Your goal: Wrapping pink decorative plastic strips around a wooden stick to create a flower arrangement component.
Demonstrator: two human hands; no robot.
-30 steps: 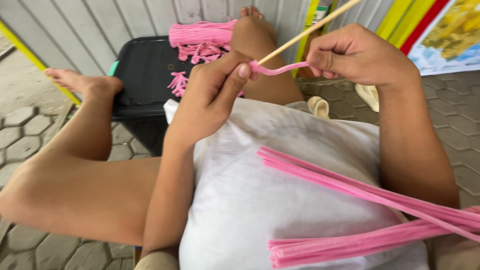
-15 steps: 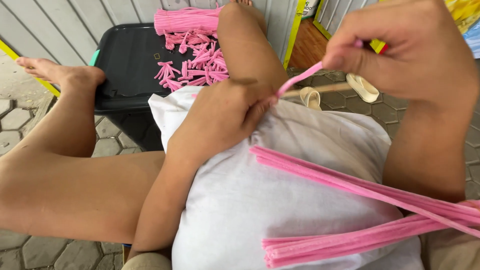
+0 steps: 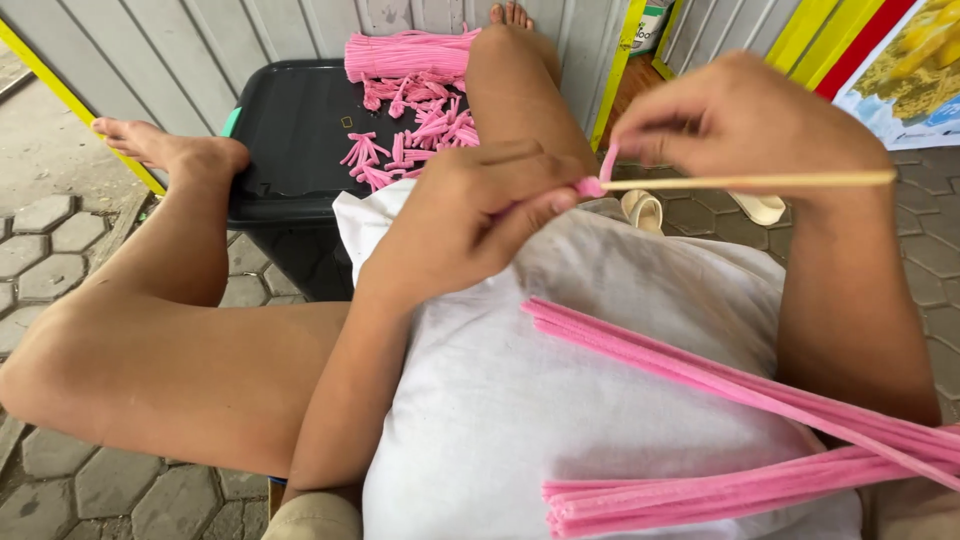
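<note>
Paved floor [image 3: 60, 240], grey wall [image 3: 200, 40] | we note left hand [image 3: 470, 225] and right hand [image 3: 740, 125] pinching pink pipe cleaner [image 3: 600, 172] | stick [image 3: 760, 181] runs right from both pinches.

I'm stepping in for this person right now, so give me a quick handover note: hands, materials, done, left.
Left hand: pinches the pink pipe cleaner at the tip of the wooden stick.
Right hand: holds the stick level and the pipe cleaner's free end.
Straight pipe cleaners lie across the white cloth on the lap.
Done: a heap of small pink coiled pieces on the black bin lid, beside a bundle.
Left: the lap pile looks unworked.
</note>
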